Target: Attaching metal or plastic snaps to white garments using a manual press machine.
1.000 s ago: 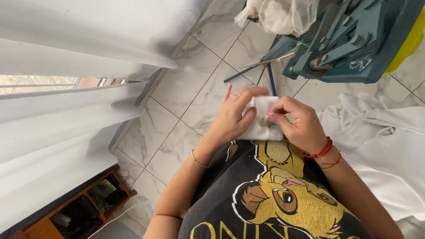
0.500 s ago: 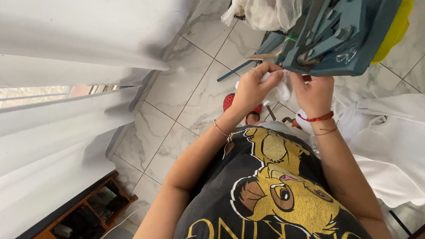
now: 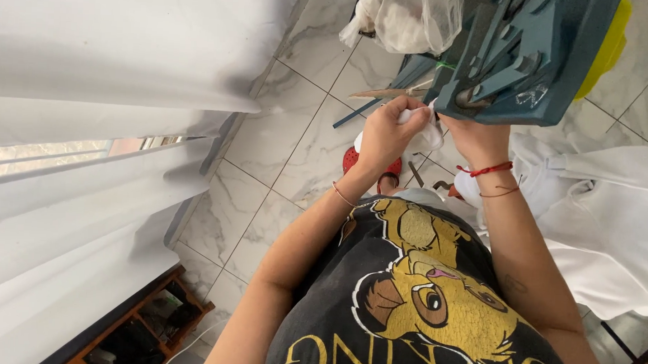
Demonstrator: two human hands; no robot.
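A view from above looks down a person's chest and both forearms to the hands, which meet at a small white cloth [image 3: 423, 131] held just under the near edge of a blue-green plastic rack [image 3: 529, 56]. The left hand [image 3: 387, 134] has its fingers curled shut around the cloth, gripping the bunched part that lies farthest from the rack. The right hand [image 3: 476, 133], with a red string bracelet at the wrist, sits directly below the rack; its fingertips are hidden behind the rack's edge, so whether they pinch the cloth cannot be told. The cloth runs crosswise between the two hands, its long axis pointing from the left hand's fist toward the rack, one end tucked up against the rack's lower corner. The left hand holds more of it in view. The cloth looks soft, thin, crumpled and plain white. Below the rack lies a pale marble-tiled floor [image 3: 296, 145], and beside the rack, on the right hand's side, a heap of white fabric [image 3: 603, 213].
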